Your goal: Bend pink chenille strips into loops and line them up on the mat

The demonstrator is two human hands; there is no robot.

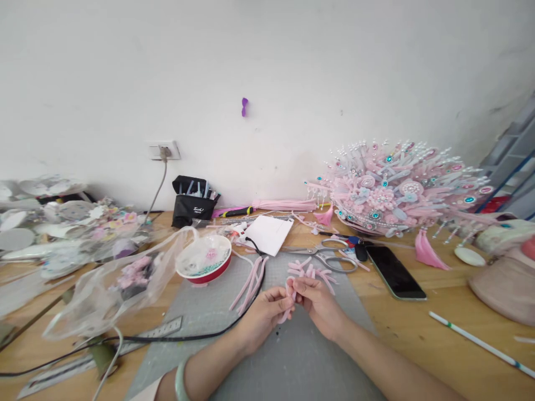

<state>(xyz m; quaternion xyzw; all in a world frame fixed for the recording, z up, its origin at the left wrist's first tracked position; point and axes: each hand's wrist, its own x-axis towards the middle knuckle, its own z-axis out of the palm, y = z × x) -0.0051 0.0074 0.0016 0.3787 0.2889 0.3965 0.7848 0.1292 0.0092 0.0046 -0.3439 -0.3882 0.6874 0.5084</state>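
Over the grey cutting mat [292,356], my left hand [263,314] and my right hand [320,303] meet, both pinching one pink pipe cleaner [289,309] that is bent between the fingertips. Just beyond my hands lies a small heap of short pink pipe cleaner pieces [311,272]. Long pink pipe cleaners [251,281] lie on the mat to the left. A pale green bangle [180,381] sits on my left wrist.
Scissors [330,256] and a dark phone [395,272] lie right of the mat. A large pink beaded headdress [397,186] stands at back right. A red-rimmed bowl [204,262], plastic bags [104,278], a black cable [167,337] and a metal ruler [104,356] are on the left.
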